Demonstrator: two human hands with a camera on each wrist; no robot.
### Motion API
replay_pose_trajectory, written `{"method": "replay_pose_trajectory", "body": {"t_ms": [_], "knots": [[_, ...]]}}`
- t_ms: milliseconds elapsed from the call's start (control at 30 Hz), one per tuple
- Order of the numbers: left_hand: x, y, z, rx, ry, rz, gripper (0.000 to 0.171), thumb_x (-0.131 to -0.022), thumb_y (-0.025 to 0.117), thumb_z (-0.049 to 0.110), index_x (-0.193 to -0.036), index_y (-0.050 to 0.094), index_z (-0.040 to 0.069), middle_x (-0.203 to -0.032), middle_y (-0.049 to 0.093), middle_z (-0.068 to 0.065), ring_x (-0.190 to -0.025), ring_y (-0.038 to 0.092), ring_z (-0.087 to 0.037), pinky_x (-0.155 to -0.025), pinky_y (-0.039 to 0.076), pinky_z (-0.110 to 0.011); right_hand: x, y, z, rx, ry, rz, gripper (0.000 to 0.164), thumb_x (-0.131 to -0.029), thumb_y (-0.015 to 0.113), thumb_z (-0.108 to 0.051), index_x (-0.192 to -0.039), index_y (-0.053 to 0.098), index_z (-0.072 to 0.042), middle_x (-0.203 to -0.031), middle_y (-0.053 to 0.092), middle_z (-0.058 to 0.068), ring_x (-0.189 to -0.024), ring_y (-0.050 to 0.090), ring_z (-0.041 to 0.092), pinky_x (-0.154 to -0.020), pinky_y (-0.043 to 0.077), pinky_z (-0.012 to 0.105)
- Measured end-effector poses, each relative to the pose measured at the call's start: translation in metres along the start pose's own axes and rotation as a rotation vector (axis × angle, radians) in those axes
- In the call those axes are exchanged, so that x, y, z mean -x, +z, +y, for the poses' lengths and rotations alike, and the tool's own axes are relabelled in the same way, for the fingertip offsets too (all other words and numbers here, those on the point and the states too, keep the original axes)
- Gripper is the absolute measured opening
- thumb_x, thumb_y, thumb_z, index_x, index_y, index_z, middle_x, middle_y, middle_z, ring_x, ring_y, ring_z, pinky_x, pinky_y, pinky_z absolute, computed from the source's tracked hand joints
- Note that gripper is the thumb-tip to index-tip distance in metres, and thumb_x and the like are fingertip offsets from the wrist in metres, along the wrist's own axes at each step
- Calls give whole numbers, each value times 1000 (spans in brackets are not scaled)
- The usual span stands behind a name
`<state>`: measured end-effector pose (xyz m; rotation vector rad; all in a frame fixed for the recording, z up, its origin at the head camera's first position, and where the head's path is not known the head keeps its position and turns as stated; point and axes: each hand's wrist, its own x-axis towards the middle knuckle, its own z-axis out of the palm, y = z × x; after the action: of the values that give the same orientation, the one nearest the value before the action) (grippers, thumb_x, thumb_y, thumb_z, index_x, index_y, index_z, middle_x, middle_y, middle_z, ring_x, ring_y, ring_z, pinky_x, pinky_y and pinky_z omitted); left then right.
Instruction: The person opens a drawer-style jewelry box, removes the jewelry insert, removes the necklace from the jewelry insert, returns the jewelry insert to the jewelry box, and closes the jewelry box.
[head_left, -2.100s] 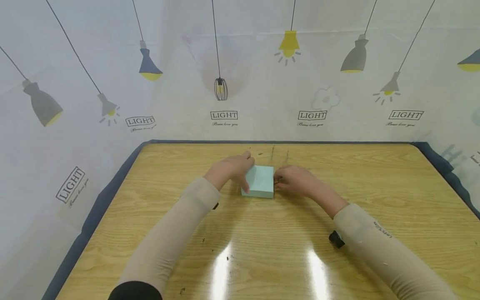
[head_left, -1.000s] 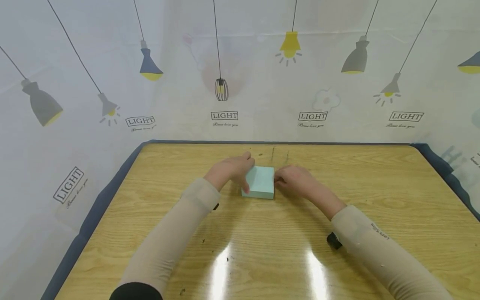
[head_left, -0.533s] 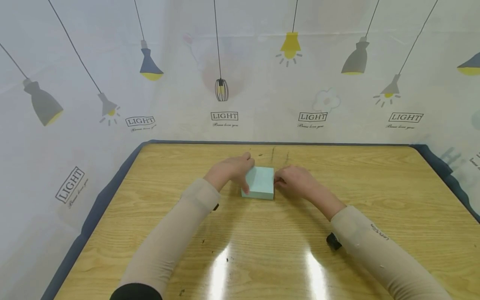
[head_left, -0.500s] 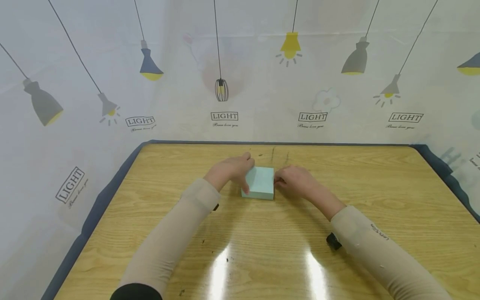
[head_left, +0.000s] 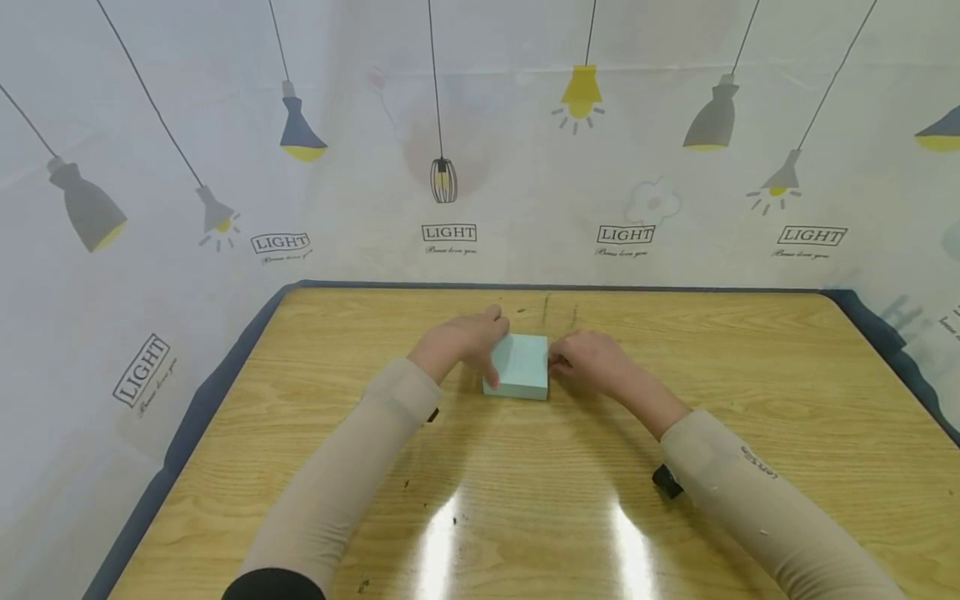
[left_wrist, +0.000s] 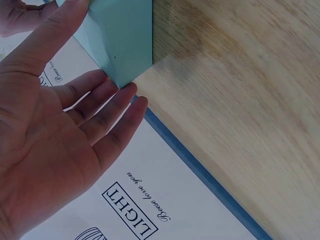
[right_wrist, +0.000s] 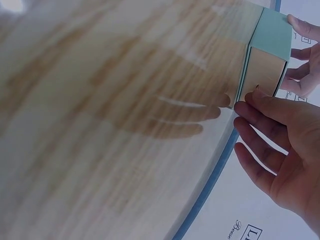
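A mint-green drawer-style box [head_left: 521, 362] lies flat on the wooden table, between both hands. My left hand [head_left: 467, 337] grips its left end, thumb on the near side and fingers toward the far side. In the left wrist view the fingertips meet a corner of the box. At the other end my right hand [head_left: 596, 362] has thumb and index finger together at the cream drawer front [right_wrist: 265, 70] framed by the green sleeve. A small dark spot shows at the thumb tip; I cannot tell what piece the fingers pinch there. The remaining right fingers are loosely bent.
The wood-grain table [head_left: 495, 483] has a dark blue edge and a few small dark marks. A white sheet printed with lamps [head_left: 525, 192] stands behind and at the sides. A black strap piece [head_left: 667, 482] shows beneath the right sleeve.
The right hand has turned slightly since about two seconds ago, its fingers staying at the drawer front. Box and left hand have held their places.
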<state>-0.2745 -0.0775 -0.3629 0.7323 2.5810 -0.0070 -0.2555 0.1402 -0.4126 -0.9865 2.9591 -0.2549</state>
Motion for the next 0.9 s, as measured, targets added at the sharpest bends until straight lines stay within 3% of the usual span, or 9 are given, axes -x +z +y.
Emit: {"method": "replay_pose_trajectory", "body": {"t_ms": [333, 633, 900], "knots": [[-1, 1, -1, 3, -5, 2, 94, -79, 84, 41, -150, 35, 7, -143, 38, -9, -114, 53, -19, -104, 49, -34, 0, -2, -1, 3, -3, -12, 11, -92, 71, -16, -81, 74, -16, -80, 73, -4, -64, 53, 9, -60, 51, 28], [0, 0, 0, 9, -8, -3, 93, -79, 84, 41, -150, 35, 7, -139, 38, -8, -108, 54, -18, -98, 52, -32, 1, -2, 1, 5, -13, -6, 7, -91, 72, -15, -86, 77, -17, -85, 76, -4, -72, 65, 10, -66, 57, 31], [1, -1, 1, 13, -11, -7, 92, -80, 83, 41, -150, 34, 7, -137, 38, -8, -104, 53, -17, -95, 52, -31, 2, -1, 2, 10, -12, -9, 7, -91, 72, -13, -85, 76, -17, -84, 75, -3, -71, 64, 11, -64, 56, 32]]}}
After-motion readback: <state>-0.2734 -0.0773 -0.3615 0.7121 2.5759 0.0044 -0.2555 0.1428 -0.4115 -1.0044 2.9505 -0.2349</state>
